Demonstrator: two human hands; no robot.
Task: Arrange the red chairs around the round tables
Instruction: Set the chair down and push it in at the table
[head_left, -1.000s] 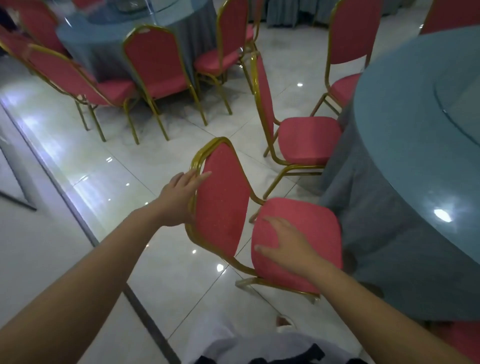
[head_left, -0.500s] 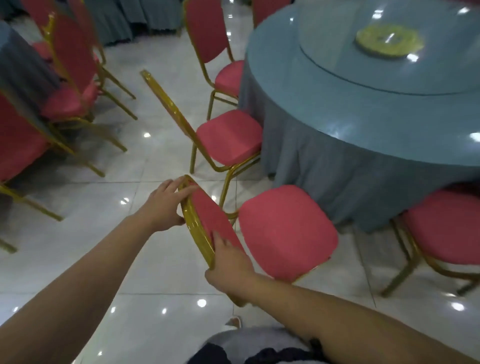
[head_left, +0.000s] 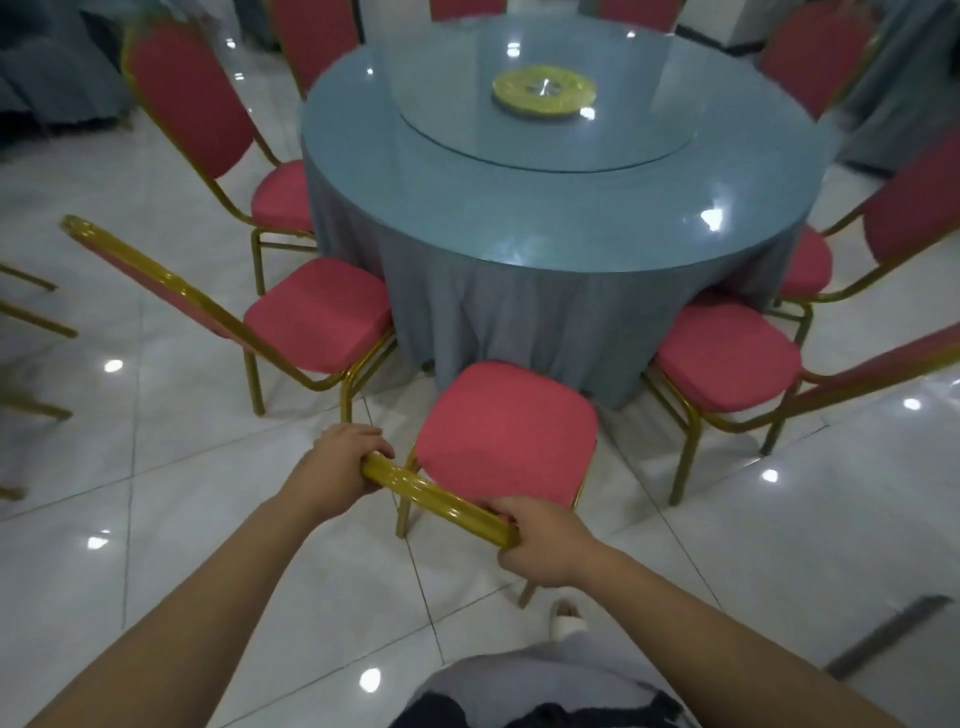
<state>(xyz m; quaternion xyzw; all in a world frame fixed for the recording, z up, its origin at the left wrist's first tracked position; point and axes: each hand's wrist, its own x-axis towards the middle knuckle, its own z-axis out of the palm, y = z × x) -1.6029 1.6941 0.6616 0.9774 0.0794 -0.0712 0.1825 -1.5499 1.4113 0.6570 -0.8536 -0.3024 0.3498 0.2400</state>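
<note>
A red chair (head_left: 506, 431) with a gold frame stands right in front of me, its seat facing the round table (head_left: 545, 208) with the blue-grey cloth. My left hand (head_left: 340, 467) grips the left end of the chair's gold top rail. My right hand (head_left: 540, 540) grips the right end of the same rail. The seat's front edge sits close to the tablecloth. Several more red chairs ring the table, one at the left (head_left: 317, 312) and one at the right (head_left: 727, 353).
A glass turntable with a yellow hub (head_left: 543, 91) tops the table. Gold legs of other chairs (head_left: 31, 317) show at the left edge. My white shoe (head_left: 566, 616) is on the glossy white tile floor behind the chair. A dark floor strip (head_left: 888, 634) lies at lower right.
My right hand left the seat and took the top rail. The chair has turned from side-on to face the table squarely, and my view swung right onto the table.
</note>
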